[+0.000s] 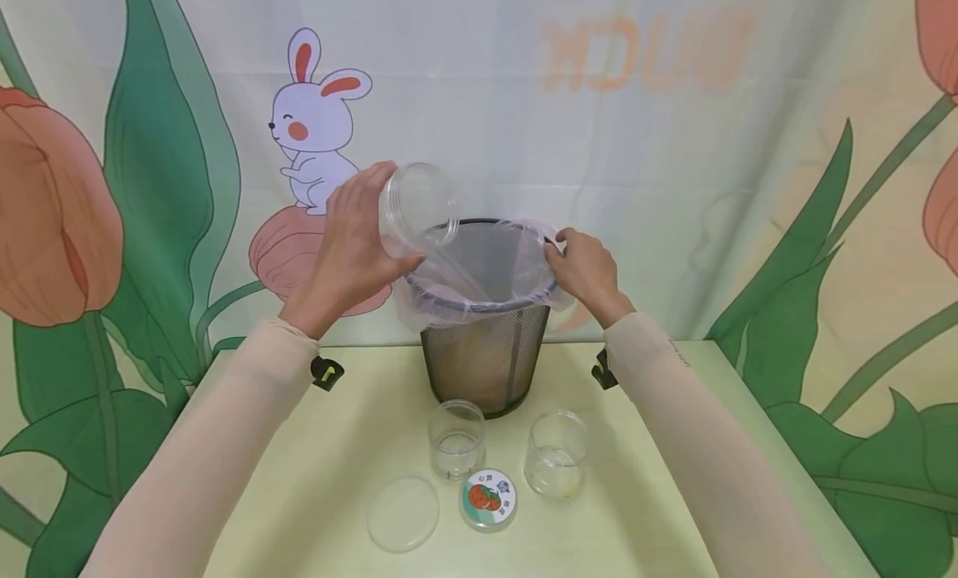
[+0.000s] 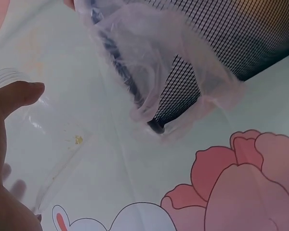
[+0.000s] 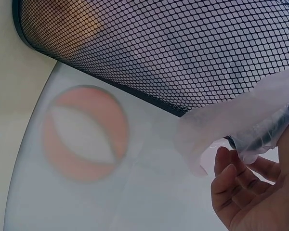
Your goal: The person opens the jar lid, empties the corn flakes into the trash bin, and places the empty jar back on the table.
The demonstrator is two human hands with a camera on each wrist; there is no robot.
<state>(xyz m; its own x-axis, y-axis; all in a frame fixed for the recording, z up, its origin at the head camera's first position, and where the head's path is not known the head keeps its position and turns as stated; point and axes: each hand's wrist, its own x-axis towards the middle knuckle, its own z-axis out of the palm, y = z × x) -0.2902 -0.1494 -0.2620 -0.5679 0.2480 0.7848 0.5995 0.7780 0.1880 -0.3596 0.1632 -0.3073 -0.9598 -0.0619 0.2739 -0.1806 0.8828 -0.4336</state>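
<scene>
My left hand grips a clear plastic jar, tilted with its open mouth toward a black mesh trash bin. Small yellowish crumbs show at the clear jar in the left wrist view. A thin, pale pink bag lines the bin and folds over its rim. On the bin's right side, my right hand holds the rim and liner with curled fingers. Through the mesh, something brownish-yellow shows low inside the bin.
In front of the bin stand two clear jars. Nearer the front edge lie a clear round lid and a round lid with a red fruit print. Behind the pale green table hangs a printed cloth.
</scene>
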